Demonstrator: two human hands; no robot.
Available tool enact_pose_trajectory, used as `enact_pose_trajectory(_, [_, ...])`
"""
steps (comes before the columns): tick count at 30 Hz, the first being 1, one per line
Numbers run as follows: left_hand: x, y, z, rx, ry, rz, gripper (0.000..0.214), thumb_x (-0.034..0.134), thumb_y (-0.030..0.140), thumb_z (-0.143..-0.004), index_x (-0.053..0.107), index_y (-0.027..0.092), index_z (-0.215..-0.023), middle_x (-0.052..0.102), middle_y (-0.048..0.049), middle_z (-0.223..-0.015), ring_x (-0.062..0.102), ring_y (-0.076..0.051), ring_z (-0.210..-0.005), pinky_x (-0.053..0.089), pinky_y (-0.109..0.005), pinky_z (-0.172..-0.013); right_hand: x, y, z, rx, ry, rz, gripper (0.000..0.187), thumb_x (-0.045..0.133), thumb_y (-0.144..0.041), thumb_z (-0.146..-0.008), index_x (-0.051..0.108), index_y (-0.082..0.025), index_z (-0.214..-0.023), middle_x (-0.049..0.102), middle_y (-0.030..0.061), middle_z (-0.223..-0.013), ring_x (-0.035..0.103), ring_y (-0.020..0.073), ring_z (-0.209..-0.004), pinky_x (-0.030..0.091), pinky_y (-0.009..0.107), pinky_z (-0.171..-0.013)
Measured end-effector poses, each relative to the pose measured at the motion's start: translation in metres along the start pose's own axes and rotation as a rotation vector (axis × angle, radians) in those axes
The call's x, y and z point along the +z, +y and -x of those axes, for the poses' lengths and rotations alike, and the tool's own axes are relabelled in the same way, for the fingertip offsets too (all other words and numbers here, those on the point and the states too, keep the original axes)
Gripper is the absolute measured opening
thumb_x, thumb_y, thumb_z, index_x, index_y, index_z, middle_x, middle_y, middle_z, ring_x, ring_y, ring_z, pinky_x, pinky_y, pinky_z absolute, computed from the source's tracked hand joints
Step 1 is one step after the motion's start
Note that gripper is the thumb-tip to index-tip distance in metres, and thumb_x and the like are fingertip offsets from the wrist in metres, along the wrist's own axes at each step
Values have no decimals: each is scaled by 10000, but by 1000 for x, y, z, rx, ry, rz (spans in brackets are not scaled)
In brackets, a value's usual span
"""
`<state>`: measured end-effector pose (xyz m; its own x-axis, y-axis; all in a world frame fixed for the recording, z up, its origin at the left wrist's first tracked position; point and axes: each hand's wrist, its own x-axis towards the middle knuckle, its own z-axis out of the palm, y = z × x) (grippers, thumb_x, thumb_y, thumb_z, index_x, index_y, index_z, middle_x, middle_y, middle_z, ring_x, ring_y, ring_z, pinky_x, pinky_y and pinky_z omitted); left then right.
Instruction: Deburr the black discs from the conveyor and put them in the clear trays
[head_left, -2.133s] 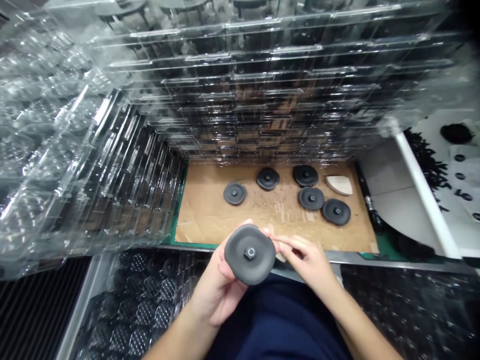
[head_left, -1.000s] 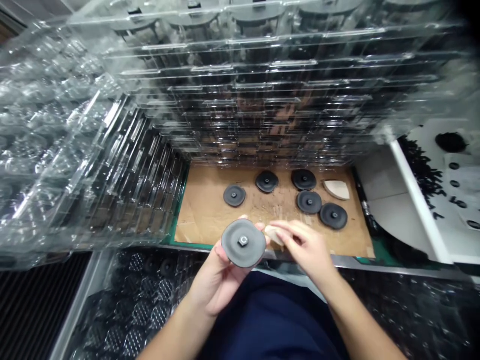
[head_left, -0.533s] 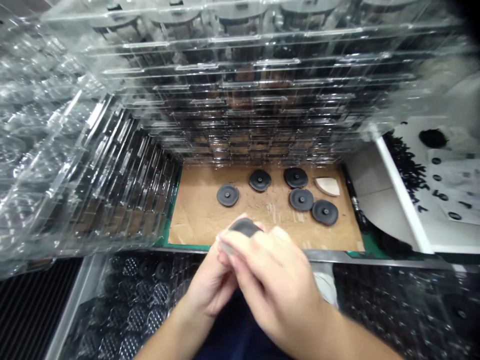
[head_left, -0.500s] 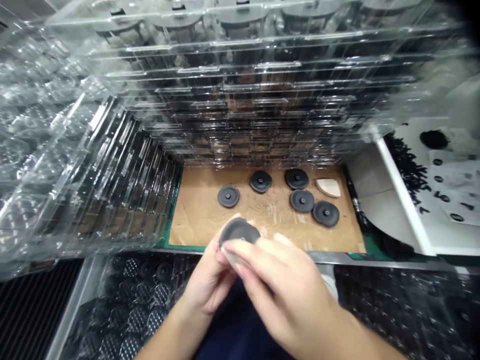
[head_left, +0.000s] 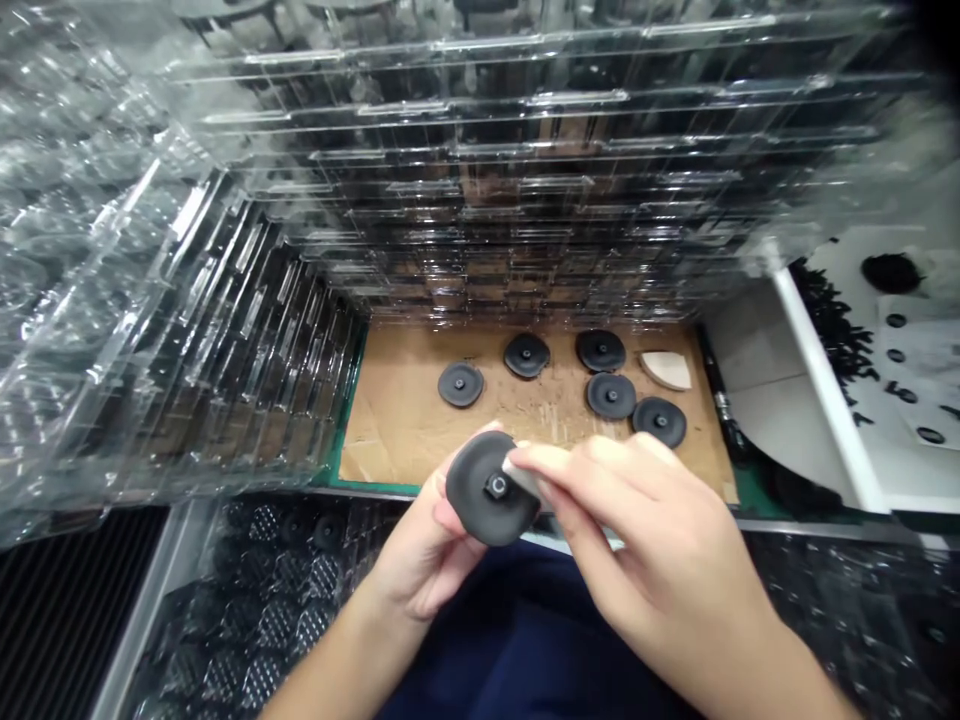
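My left hand [head_left: 431, 560] is closed on the edge of a dark grey rounded disc [head_left: 472, 490], tilted so its central hollow stub faces me. Pinched between the thumb and fingers of my right hand [head_left: 637, 540] is a small pale grey piece [head_left: 523, 476]. It touches or overlaps the disc's face just right of the stub; most of it is hidden by the fingers. Beyond my hands, similar dark discs lie on a cardboard sheet [head_left: 390, 410], among them a separate disc [head_left: 460, 384] at the left. A cream wedge-shaped piece [head_left: 666, 369] rests at the sheet's right end.
Tall stacks of clear plastic trays [head_left: 480, 190] stand behind the cardboard and more trays [head_left: 225, 290] rise at the left. A white box [head_left: 825, 390] with small black parts is at the right. Trays with dark parts [head_left: 277, 590] lie at the lower left.
The disc has turned to show its face and stub more fully. My right hand has shifted right with the pale piece, from the disc's near edge to beside the stub.
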<state>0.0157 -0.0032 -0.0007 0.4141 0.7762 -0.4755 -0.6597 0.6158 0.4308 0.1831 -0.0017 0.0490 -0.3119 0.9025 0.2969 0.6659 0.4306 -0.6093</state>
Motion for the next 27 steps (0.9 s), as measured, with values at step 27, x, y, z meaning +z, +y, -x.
enact_pose_trajectory(27, [11, -5, 6, -65, -84, -126, 467, 805, 380, -656, 706, 173, -1063, 727, -56, -1001, 655, -200, -968, 483, -261, -913, -4, -7, -9, -149, -29, -86, 303, 404, -104, -939, 688, -181, -1013, 694, 20, -780, 539, 145, -641, 345, 305, -600])
